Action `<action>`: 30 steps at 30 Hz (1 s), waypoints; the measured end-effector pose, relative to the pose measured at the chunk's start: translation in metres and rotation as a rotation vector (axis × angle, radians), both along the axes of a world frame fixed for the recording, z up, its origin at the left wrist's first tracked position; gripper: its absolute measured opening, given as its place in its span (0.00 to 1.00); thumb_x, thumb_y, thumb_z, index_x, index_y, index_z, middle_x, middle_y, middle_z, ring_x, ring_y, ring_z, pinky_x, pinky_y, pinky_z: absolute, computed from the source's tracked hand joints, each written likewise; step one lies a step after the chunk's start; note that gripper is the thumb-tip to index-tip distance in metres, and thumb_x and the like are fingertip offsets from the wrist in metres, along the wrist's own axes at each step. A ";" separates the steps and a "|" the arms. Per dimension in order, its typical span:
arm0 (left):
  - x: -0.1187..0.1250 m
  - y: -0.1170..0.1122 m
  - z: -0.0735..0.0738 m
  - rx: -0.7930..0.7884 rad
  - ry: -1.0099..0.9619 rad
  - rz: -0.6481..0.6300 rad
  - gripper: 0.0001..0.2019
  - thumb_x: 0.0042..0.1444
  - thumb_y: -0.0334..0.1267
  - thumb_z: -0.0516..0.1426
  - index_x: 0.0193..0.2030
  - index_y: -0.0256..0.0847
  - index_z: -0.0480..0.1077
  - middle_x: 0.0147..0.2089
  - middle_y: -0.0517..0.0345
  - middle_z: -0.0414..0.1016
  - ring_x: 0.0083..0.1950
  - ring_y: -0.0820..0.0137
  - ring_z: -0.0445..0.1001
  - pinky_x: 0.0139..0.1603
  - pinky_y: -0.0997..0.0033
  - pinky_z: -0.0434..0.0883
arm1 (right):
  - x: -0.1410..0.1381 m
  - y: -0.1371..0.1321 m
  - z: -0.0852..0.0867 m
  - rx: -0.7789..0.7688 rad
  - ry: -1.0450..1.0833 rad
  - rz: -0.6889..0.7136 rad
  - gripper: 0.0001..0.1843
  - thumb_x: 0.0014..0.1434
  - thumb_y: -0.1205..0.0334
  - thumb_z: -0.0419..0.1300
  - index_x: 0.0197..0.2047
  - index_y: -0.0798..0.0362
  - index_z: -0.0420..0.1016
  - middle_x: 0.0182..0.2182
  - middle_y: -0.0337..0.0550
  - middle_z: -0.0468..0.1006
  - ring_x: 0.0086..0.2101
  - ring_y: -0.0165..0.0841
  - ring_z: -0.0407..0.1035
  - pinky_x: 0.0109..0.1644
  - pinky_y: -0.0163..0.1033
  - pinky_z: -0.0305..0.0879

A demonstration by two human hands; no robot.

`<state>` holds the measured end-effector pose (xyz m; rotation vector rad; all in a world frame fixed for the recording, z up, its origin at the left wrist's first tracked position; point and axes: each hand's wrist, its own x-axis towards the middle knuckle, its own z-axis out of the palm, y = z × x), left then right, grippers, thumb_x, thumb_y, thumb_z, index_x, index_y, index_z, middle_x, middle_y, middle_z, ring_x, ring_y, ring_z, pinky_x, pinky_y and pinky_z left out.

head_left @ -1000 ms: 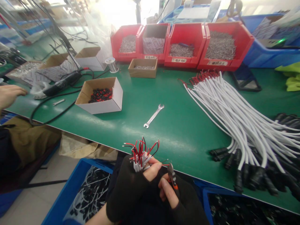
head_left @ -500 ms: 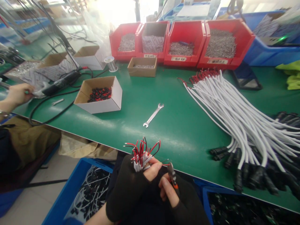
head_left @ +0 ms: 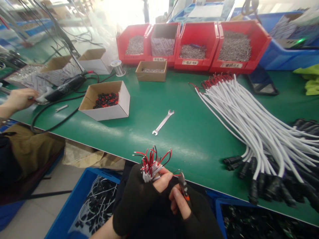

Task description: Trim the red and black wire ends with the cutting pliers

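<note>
My left hand point(head_left: 139, 199), in a black fingerless glove, is closed round a bundle of white cables point(head_left: 151, 166) whose red and black wire ends stick up. My right hand point(head_left: 189, 209), also gloved, grips small cutting pliers point(head_left: 183, 189) with orange handles, their jaws touching a thin red wire at the bundle's right side. Both hands are held just in front of the near edge of the green table point(head_left: 174, 132).
A large pile of white cables with black connectors point(head_left: 261, 129) lies at right. A wrench point(head_left: 163, 122) and a box of red and black parts point(head_left: 106, 99) sit mid-table, red bins point(head_left: 196, 46) at the back. Another person's hand point(head_left: 18, 99) works at far left. Blue crates point(head_left: 89, 202) stand below.
My hands and the bundle have stayed nearly still. The other person's hand at far left has moved right to the objects on the table.
</note>
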<state>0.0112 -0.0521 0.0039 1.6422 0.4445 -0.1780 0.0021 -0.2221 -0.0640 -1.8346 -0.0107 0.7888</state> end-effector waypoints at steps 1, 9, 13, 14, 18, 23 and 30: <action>0.000 0.000 0.000 -0.008 -0.001 -0.005 0.09 0.56 0.36 0.60 0.27 0.41 0.79 0.25 0.59 0.81 0.28 0.69 0.79 0.30 0.75 0.72 | 0.000 0.000 0.001 0.001 0.001 -0.001 0.25 0.72 0.39 0.52 0.32 0.48 0.74 0.23 0.41 0.80 0.25 0.37 0.76 0.33 0.38 0.73; 0.001 0.001 -0.001 0.014 0.002 0.023 0.08 0.54 0.36 0.61 0.26 0.40 0.79 0.25 0.60 0.81 0.28 0.70 0.79 0.30 0.75 0.71 | 0.006 0.002 0.012 0.033 0.010 0.008 0.28 0.71 0.38 0.53 0.30 0.48 0.77 0.21 0.41 0.78 0.24 0.36 0.76 0.32 0.35 0.72; 0.002 0.000 -0.002 0.011 0.000 0.005 0.09 0.55 0.36 0.61 0.26 0.40 0.80 0.25 0.60 0.81 0.28 0.70 0.78 0.31 0.75 0.71 | 0.004 0.001 0.007 0.068 0.042 0.002 0.28 0.71 0.38 0.52 0.30 0.48 0.75 0.19 0.40 0.77 0.22 0.35 0.74 0.31 0.35 0.70; 0.002 0.000 -0.003 0.006 0.008 0.004 0.08 0.55 0.36 0.61 0.27 0.40 0.80 0.26 0.59 0.81 0.28 0.70 0.78 0.31 0.75 0.71 | 0.003 0.001 0.004 0.078 0.055 -0.003 0.29 0.71 0.37 0.52 0.29 0.49 0.75 0.18 0.40 0.76 0.22 0.35 0.73 0.31 0.36 0.69; 0.004 0.000 -0.007 0.013 0.042 0.030 0.08 0.55 0.36 0.62 0.28 0.39 0.80 0.27 0.58 0.82 0.29 0.69 0.78 0.31 0.75 0.70 | 0.001 0.002 -0.005 0.111 0.085 -0.007 0.31 0.71 0.33 0.49 0.30 0.49 0.73 0.17 0.39 0.75 0.19 0.34 0.71 0.27 0.36 0.67; 0.006 0.000 -0.014 0.064 0.039 0.087 0.06 0.53 0.38 0.64 0.28 0.39 0.79 0.25 0.60 0.79 0.28 0.71 0.75 0.30 0.75 0.69 | 0.003 0.003 -0.010 0.114 0.091 -0.016 0.31 0.70 0.32 0.49 0.29 0.49 0.71 0.16 0.38 0.74 0.20 0.33 0.71 0.27 0.34 0.67; 0.005 0.002 -0.018 0.077 0.056 0.035 0.08 0.56 0.39 0.62 0.29 0.39 0.79 0.26 0.60 0.79 0.30 0.69 0.75 0.31 0.74 0.69 | 0.002 0.006 -0.017 0.057 0.024 -0.032 0.32 0.71 0.35 0.49 0.25 0.49 0.69 0.14 0.37 0.70 0.17 0.33 0.68 0.24 0.34 0.66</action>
